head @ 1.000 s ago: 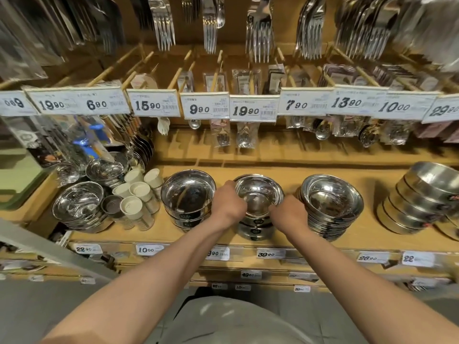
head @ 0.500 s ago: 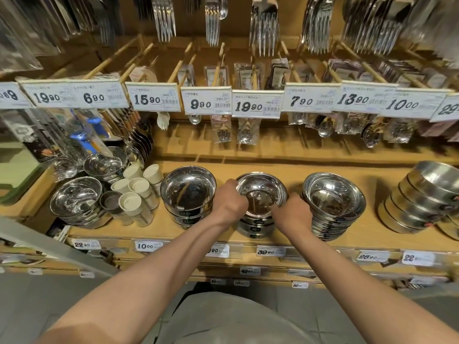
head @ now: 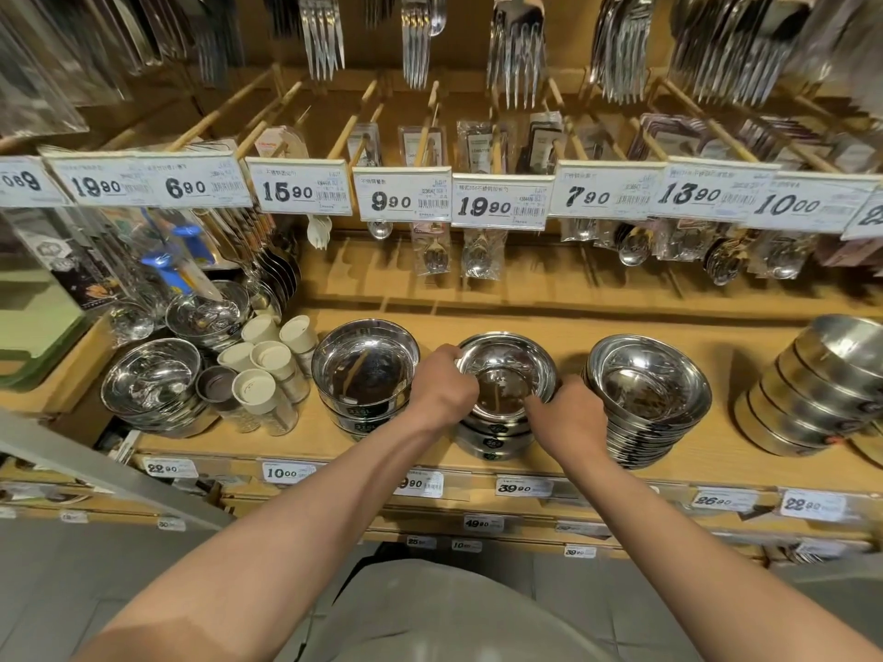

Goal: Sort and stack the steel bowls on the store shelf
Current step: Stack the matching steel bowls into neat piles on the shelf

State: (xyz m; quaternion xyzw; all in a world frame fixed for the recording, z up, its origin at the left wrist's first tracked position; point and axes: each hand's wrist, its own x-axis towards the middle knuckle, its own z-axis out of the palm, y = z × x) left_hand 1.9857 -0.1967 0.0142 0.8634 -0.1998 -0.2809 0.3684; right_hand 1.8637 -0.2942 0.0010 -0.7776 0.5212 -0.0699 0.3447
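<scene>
Step in hand: seating the top bowl (head: 506,375) on the middle stack (head: 492,439). Your left hand (head: 442,387) grips its rim at 9 o'clock, fingers curled; your right hand (head: 568,420) at 4 o'clock, likewise. Next, judged: square it, then let go.

Both arms bare, no sleeves, no rings or watch. Left hand (head: 442,387) & right hand (head: 571,420) bare. Grey top (head: 430,613).

The steel bowls (head: 506,375) are polished metal with a mirror-glossy, smooth finish. The shelf (head: 549,327) is matt light wood. The price tags (head: 401,193) are printed white paper.
</scene>
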